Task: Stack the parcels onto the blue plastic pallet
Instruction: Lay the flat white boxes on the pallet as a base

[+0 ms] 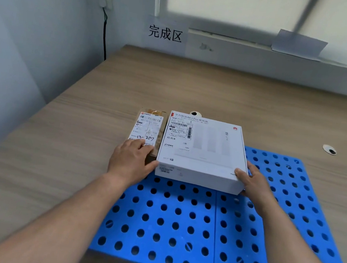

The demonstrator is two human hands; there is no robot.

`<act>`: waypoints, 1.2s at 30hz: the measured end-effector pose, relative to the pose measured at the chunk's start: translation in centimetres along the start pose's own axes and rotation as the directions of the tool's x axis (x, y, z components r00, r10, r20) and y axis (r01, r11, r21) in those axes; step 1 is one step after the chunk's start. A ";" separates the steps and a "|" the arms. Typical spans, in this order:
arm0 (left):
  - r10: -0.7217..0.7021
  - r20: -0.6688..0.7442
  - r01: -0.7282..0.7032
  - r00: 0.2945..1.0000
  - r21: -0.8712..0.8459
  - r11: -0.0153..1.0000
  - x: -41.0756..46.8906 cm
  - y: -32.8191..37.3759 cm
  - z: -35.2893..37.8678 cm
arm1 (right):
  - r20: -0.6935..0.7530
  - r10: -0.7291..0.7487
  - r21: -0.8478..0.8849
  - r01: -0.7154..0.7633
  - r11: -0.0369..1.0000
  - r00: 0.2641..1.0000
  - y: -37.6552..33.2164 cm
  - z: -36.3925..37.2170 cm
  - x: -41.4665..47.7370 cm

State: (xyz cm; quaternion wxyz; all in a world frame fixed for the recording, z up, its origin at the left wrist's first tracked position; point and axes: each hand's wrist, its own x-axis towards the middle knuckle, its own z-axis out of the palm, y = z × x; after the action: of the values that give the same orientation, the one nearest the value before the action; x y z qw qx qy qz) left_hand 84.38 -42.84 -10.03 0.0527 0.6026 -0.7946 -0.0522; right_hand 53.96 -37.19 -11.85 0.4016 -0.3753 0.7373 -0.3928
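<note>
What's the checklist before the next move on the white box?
1. Right hand grips white box corner: ok.
2. Left hand on the box: not ok, its fingers lie flat on the brown parcel.
3. Box flat on blue pallet: cannot tell.
4. Parcel fully on pallet: cannot tell, edge hidden.
5. Free pallet space nearer and to the right: ok.

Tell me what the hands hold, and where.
Right hand grips the near right corner of the white box; left hand rests on the brown parcel.
</note>
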 end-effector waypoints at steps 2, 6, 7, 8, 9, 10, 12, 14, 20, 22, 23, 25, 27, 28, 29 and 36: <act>0.003 -0.021 -0.003 1.000 0.009 1.000 0.2 0.0 -0.1 | 0.002 -0.002 -0.011 0.002 1.000 1.000 -0.1 0.0 -0.1; 0.007 -0.038 -0.008 0.999 -0.036 0.999 0.6 0.0 -0.3 | 0.004 0.006 -0.011 -0.006 1.000 1.000 -0.2 0.0 -0.1; 0.009 -0.035 -0.010 0.999 -0.047 0.999 0.6 -0.1 -0.3 | 0.005 0.009 -0.015 -0.009 1.000 1.000 -0.3 0.0 -0.1; 0.010 -0.031 -0.012 0.999 -0.056 0.998 0.6 -0.1 -0.3 | 0.006 0.011 -0.018 -0.011 1.000 1.000 -0.3 0.0 -0.1; 0.011 -0.026 -0.013 1.000 -0.062 0.998 0.6 -0.2 -0.3 | 0.006 0.010 -0.019 -0.010 1.000 1.000 -0.3 0.0 -0.2; 0.013 -0.021 -0.014 1.000 -0.065 0.998 0.6 -0.3 -0.4 | 0.005 0.013 -0.022 -0.013 1.000 1.000 -0.3 0.0 -0.2; 0.021 -0.012 -0.022 1.000 -0.070 0.997 0.6 -0.5 -0.4 | 0.001 0.012 -0.031 -0.012 0.999 1.000 -0.4 0.0 -0.3; 0.032 -0.005 -0.032 0.999 -0.068 0.997 0.6 -0.7 -0.5 | -0.002 0.010 -0.043 -0.010 0.999 1.000 -0.5 0.0 -0.4; 0.021 -0.018 -0.022 1.000 -0.023 0.999 1.0 -0.3 -1.2 | -0.063 0.009 -0.201 -0.021 0.979 0.998 -0.6 0.0 -0.7; 0.029 -0.072 -0.031 0.997 -0.030 0.999 1.3 0.5 -1.6 | -0.136 -0.018 -0.330 -0.028 0.944 0.991 -0.7 -0.1 -1.0; 0.042 -0.103 -0.047 0.994 -0.048 0.998 1.5 1.0 -1.7 | -0.174 -0.043 -0.395 -0.030 0.918 0.984 -0.8 -0.2 -1.3; 0.095 -0.157 -0.111 0.983 -0.094 0.989 1.8 2.5 -2.0 | -0.240 -0.108 -0.507 -0.030 0.862 0.965 -1.1 -0.6 -1.9; 0.158 -0.199 -0.187 0.967 -0.138 0.973 2.1 4.4 -2.4 | -0.278 -0.180 -0.594 -0.022 0.804 0.944 -1.4 -1.2 -2.7; 0.182 -0.217 -0.217 0.959 -0.150 0.965 2.2 5.5 -2.6 | -0.292 -0.215 -0.624 -0.015 0.781 0.932 -1.6 -1.5 -3.1; 0.204 -0.230 -0.243 0.951 -0.153 0.958 2.3 6.7 -2.8 | -0.305 -0.254 -0.647 -0.004 0.762 0.918 -1.8 -1.9 -3.5; 0.334 -0.243 -0.367 0.910 -0.101 0.925 1.1 15.1 -3.7 | -0.335 -0.422 -0.752 0.031 0.658 0.842 -1.6 -6.4 -6.4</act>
State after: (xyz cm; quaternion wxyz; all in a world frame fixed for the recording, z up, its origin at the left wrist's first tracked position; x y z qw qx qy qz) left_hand 70.28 -39.92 -4.17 0.1929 0.4464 -0.8732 -0.0320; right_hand 51.19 -30.48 -6.14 -0.0301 -0.4838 0.8515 -0.2000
